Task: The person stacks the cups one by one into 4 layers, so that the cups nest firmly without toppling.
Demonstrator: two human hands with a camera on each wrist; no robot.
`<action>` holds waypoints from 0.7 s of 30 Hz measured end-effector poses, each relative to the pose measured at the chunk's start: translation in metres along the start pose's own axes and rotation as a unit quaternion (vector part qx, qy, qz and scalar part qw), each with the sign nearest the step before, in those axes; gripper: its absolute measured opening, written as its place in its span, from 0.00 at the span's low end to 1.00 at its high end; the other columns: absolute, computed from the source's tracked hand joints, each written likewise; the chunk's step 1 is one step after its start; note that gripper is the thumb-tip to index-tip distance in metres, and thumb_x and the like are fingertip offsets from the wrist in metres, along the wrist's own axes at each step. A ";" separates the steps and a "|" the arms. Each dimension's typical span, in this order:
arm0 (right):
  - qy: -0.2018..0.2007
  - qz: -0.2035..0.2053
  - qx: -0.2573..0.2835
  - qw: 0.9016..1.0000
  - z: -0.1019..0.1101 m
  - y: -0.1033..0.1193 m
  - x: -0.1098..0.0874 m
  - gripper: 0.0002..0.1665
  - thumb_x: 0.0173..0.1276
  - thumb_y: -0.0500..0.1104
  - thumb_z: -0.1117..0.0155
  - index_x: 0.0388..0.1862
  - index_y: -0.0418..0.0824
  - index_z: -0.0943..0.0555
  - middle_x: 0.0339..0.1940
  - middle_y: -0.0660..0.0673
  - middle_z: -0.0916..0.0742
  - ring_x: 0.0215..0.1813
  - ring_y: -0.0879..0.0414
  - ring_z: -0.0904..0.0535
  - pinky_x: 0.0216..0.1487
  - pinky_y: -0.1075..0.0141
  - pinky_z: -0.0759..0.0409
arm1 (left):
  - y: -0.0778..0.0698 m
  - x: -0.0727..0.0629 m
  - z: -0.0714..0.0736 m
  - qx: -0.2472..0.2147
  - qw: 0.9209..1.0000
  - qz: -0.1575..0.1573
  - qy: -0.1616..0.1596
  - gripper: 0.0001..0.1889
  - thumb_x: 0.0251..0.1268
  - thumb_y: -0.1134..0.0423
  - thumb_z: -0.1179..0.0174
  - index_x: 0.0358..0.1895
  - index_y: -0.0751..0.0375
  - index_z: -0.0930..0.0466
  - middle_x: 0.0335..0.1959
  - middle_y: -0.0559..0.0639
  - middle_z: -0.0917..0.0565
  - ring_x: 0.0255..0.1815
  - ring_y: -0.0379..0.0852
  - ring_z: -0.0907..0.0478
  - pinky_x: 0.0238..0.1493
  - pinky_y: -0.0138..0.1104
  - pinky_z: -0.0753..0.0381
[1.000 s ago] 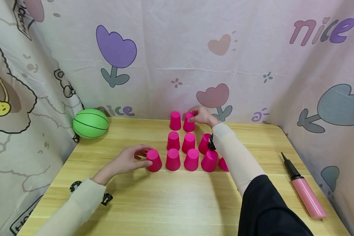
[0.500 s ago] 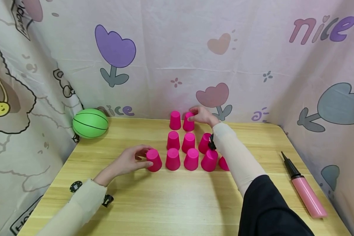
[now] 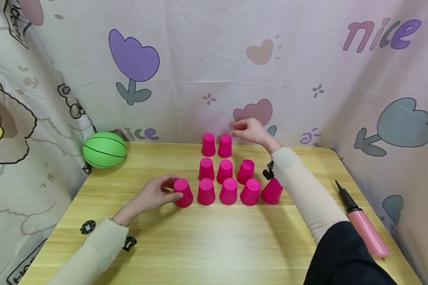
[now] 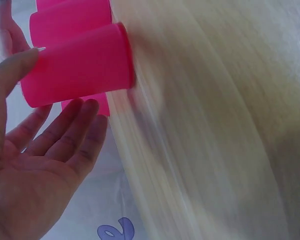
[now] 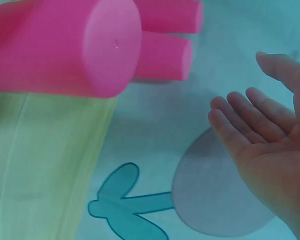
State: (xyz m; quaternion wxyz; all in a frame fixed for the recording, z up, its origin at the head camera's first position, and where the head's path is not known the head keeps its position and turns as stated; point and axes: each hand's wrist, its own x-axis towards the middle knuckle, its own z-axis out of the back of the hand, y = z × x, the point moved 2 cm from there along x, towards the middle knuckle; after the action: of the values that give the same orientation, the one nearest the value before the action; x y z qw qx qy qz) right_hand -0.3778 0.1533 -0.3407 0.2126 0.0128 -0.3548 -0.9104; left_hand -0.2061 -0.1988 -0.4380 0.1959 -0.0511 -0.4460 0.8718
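Pink plastic cups stand upside down in three rows in the head view. The front row has several, the middle row [image 3: 225, 172] three, the back row two. My left hand [image 3: 151, 195] holds the leftmost front cup [image 3: 183, 194] between thumb and fingers; up close, the thumb lies on this cup [image 4: 80, 65] near its closed end, with the fingers along the other side. My right hand [image 3: 253, 131] is raised just right of and above the back right cup [image 3: 225, 146], touching nothing. In the right wrist view its fingers [image 5: 240, 127] are extended, apart from the cups.
A green ball [image 3: 104, 150] sits at the table's back left corner. On the right side lies a pink hand pump [image 3: 367, 231] with a black nozzle. A black round chip [image 3: 88, 227] is near my left sleeve. A printed curtain [image 3: 192, 59] hangs behind the wooden table [image 3: 199, 245].
My right hand has let go of the back right cup and moved up and to the right. My left hand stays at the leftmost front cup. The head view has shifted slightly.
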 end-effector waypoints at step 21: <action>-0.044 -0.009 0.101 0.994 0.017 -0.019 -0.094 0.26 0.74 0.48 0.29 0.65 0.37 0.18 0.56 0.36 0.11 0.57 0.46 0.14 0.53 0.77 0.18 | 0.002 0.043 0.010 0.013 0.996 0.009 -0.085 0.27 0.68 0.55 0.27 0.66 0.58 0.23 0.56 0.58 0.13 0.53 0.55 0.16 0.53 0.41 0.14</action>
State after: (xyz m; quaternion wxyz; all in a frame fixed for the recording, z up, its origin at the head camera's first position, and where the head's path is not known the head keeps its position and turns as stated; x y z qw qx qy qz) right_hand -0.3029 0.2138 -0.3524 0.1862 -0.0030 -0.4540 -0.8713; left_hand -0.2488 -0.1908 -0.4299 0.1501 0.0220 -0.4489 0.8806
